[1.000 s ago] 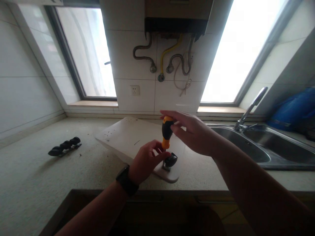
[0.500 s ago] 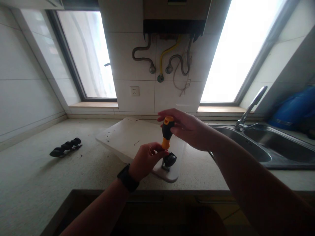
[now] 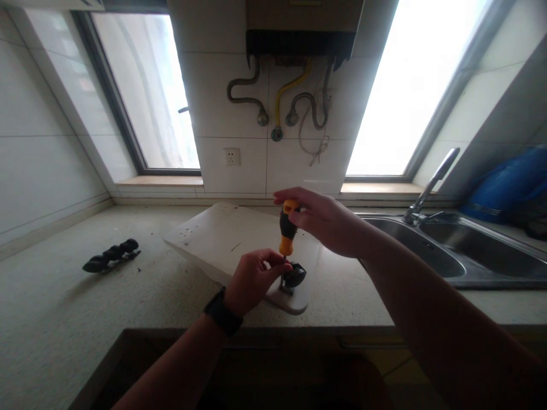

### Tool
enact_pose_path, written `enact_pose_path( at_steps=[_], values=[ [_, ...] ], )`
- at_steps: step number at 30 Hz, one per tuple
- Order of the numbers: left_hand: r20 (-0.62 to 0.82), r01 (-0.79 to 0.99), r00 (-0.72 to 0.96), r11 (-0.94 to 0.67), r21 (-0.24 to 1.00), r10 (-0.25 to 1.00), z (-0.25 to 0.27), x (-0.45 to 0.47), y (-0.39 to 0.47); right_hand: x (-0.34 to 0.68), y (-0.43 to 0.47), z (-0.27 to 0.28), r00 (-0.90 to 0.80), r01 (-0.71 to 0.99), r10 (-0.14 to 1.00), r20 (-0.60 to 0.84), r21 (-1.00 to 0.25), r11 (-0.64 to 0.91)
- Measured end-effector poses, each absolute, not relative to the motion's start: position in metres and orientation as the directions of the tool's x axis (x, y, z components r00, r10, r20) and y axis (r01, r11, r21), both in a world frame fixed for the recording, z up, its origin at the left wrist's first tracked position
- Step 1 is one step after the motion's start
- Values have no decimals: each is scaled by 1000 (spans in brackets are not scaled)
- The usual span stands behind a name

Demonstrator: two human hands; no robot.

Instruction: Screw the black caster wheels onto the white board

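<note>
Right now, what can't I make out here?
All in the head view:
Tip of the screwdriver: too small and dim beside the black caster.
Part of its shaft: hidden by the left hand.
Top of the wall unit: cut off by the upper edge.
Rest of the blue object: cut off by the right edge.

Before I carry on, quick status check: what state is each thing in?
Screwdriver: roughly upright, handle uppermost
Right hand: on the screwdriver handle
Left hand: fingertips by the screwdriver shaft, grip unclear
White board: resting on the counter
Black caster: standing at the board's near corner, fastening unclear
Black wheels: lying in a row
Faucet: no running water visible
</note>
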State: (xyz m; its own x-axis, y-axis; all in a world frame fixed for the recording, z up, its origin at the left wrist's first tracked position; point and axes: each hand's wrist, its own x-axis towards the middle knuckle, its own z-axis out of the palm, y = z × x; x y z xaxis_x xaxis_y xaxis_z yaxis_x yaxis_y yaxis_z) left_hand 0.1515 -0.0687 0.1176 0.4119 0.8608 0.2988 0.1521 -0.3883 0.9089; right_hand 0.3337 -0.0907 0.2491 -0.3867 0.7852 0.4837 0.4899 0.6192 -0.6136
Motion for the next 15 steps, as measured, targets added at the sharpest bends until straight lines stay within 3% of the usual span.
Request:
enact_pose_path(
  at_steps=[3,5,8,12,15],
  values=[
    [286,115,455,-374,920,843,122,150,-69,342,-86,248,-486,287,763,426,-747,600],
    [277,113,499,-379,918,821,124,148,-70,342,-86,249,-436,319,798,416,-758,569],
    [292,149,513,-419,896,807,123,146,-70,334,-91,248,-253,552,820,514,-620,558],
    [297,214,459,-429,878,837,118,146,-71,323,-96,244,-158,779,700,697,-347,522],
    [304,207,437,-424,882,846,115,147,-71,323,-96,244,-247,716,742,623,-398,573]
  ],
)
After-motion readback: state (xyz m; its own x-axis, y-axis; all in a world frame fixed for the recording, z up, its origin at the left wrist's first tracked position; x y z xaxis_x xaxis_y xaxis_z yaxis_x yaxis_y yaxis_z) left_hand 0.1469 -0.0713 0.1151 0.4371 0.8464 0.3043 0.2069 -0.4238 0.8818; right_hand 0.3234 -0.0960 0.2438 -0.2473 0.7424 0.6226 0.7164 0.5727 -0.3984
